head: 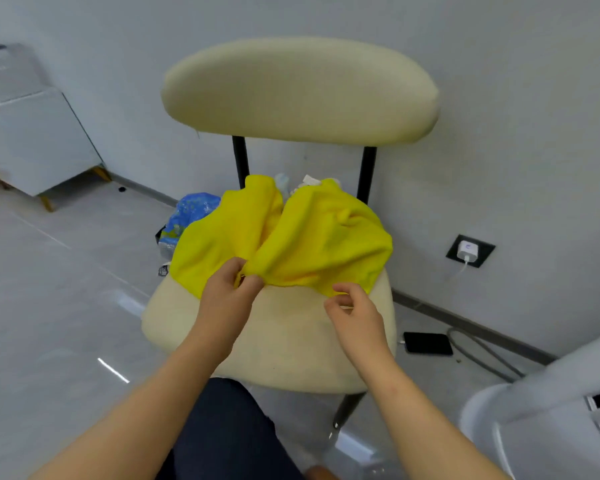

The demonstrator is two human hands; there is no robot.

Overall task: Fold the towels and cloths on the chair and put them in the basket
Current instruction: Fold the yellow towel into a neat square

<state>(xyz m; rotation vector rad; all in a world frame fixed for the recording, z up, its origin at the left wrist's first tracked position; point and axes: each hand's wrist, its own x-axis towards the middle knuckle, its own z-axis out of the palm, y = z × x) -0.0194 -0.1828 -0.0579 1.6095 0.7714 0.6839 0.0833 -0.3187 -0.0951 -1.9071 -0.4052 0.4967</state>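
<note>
The yellow cloth (291, 237) lay crumpled over the back half of the chair (291, 341) seat, with pale cloths (284, 183) peeking out behind it. The left hand (226, 299) pinched the cloth's near edge at the middle of the seat. The right hand (355, 310) was curled at the same edge toward the chair's right side, and I could not tell if it had hold. The sound way would be to find two true corners and draw them apart before folding. A white tub (534, 379) right of the chair may have been the basket; its inside was out of view.
</note>
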